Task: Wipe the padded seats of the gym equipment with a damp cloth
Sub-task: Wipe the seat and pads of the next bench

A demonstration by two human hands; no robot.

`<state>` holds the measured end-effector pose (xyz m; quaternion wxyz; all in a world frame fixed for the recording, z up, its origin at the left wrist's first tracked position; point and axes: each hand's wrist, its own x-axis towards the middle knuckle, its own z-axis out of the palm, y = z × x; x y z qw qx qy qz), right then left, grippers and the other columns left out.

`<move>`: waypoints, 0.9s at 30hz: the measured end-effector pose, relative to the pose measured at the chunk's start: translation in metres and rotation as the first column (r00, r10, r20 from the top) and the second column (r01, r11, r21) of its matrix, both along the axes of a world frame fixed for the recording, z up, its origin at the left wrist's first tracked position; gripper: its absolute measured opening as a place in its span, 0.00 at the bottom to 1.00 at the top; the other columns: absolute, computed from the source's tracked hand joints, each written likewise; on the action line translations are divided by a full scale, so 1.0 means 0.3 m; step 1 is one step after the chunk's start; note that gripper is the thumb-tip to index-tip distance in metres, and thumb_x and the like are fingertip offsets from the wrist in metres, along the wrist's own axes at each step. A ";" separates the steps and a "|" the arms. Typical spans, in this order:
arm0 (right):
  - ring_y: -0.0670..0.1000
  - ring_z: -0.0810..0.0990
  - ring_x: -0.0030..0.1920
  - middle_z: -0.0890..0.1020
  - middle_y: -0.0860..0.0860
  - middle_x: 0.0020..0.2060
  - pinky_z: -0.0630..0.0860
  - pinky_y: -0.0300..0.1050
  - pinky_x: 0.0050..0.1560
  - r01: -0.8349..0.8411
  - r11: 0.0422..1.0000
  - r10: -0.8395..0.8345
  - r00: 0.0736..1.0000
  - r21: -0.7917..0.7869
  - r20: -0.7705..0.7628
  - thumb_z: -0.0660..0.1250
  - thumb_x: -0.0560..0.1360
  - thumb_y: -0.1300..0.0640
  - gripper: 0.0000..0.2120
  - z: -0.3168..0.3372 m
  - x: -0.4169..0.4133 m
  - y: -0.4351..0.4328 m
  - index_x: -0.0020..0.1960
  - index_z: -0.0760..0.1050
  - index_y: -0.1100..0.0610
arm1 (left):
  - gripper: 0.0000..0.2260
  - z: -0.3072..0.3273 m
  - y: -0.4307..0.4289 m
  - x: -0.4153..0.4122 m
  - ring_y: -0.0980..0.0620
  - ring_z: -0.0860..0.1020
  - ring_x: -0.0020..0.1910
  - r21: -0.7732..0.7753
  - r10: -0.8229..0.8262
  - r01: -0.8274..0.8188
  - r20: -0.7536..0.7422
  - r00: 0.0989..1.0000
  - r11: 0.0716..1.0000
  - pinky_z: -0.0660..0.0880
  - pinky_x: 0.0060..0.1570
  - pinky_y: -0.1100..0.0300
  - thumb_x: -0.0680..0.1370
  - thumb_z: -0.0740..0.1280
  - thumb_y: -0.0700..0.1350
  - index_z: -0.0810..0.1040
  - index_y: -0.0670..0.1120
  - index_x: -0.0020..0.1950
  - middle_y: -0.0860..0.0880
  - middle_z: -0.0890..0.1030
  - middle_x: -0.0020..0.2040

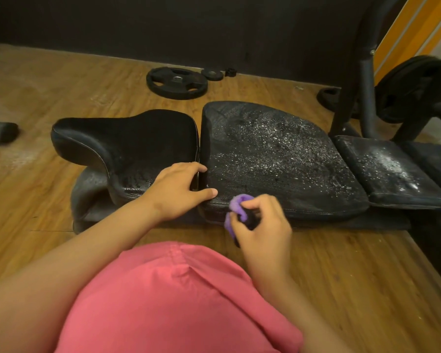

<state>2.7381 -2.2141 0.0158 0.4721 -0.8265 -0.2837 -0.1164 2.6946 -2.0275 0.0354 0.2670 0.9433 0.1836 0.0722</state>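
Note:
Three black padded seats lie in a row on a low bench. The left pad (127, 138) is curved and dark. The middle pad (278, 159) is speckled with white droplets, and so is the smaller right pad (390, 169). My left hand (178, 189) grips the near right edge of the left pad, fingers tucked into the gap between the pads and thumb on the middle pad. My right hand (260, 225) holds a bunched purple cloth (237, 207) against the near front edge of the middle pad.
Black weight plates (176, 82) lie on the wooden floor behind the bench. A black metal frame (364, 72) with a loaded plate (413, 87) rises at the right. A dark block (0, 132) sits at the far left. My pink-clothed lap (178, 301) fills the foreground.

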 end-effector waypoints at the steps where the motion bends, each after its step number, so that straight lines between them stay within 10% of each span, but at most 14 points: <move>1: 0.50 0.77 0.41 0.76 0.47 0.40 0.71 0.47 0.39 -0.026 0.999 0.027 0.999 -0.023 0.023 0.69 0.64 0.59 0.06 0.003 -0.011 0.028 0.40 0.74 0.55 | 0.39 -0.007 0.008 -0.004 0.52 0.59 0.74 0.020 0.025 -0.025 -0.003 1.000 0.999 0.55 0.68 0.57 0.63 0.55 0.74 0.71 0.53 0.67 0.51 0.72 0.69; 6: 0.49 0.77 0.42 0.77 0.45 0.39 0.74 0.51 0.39 -0.006 0.995 0.008 1.000 -0.100 0.018 0.73 0.66 0.55 0.09 0.017 -0.006 0.014 0.42 0.74 0.51 | 0.36 -0.034 0.032 -0.026 0.55 0.53 0.75 0.022 0.049 -0.048 -0.015 0.999 0.999 0.48 0.69 0.59 0.61 0.51 0.76 0.73 0.57 0.61 0.58 0.71 0.68; 10: 0.44 0.75 0.39 0.77 0.43 0.38 0.73 0.47 0.40 0.002 0.995 -0.008 0.998 -0.099 -0.055 0.75 0.65 0.51 0.11 0.037 0.009 -0.025 0.41 0.74 0.50 | 0.17 0.032 0.005 -0.012 0.54 0.69 0.63 0.003 0.061 -0.061 0.048 0.997 0.998 0.61 0.59 0.58 0.72 0.68 0.62 0.78 0.50 0.51 0.54 0.80 0.53; 15: 0.44 0.75 0.38 0.76 0.44 0.39 0.71 0.42 0.38 -0.037 0.999 0.034 0.991 -0.021 -0.129 0.75 0.67 0.53 0.11 0.064 0.011 0.023 0.41 0.73 0.51 | 0.12 0.202 -0.076 -0.015 0.52 0.81 0.35 -0.569 -0.195 0.123 -0.067 0.978 0.813 0.75 0.33 0.65 0.77 0.69 0.43 0.79 0.34 0.43 0.40 0.83 0.37; 20: 0.41 0.76 0.40 0.77 0.44 0.42 0.69 0.32 0.39 -0.061 0.998 0.063 0.976 0.012 -0.210 0.75 0.68 0.53 0.09 0.065 0.022 0.033 0.43 0.75 0.51 | 0.09 0.213 -0.145 -0.052 0.49 0.80 0.37 -0.619 -0.155 0.063 -0.096 0.983 0.783 0.78 0.37 0.63 0.71 0.72 0.31 0.78 0.35 0.50 0.40 0.83 0.40; 27: 0.41 0.79 0.49 0.79 0.44 0.50 0.76 0.32 0.41 -0.244 0.951 0.298 0.892 0.191 -0.341 0.70 0.72 0.65 0.15 0.047 0.022 -0.049 0.54 0.78 0.50 | 0.22 0.195 -0.222 -0.048 0.53 0.81 0.38 -0.421 0.021 -0.085 -0.154 0.988 0.903 0.78 0.50 0.50 0.61 0.82 0.43 0.76 0.45 0.49 0.47 0.83 0.42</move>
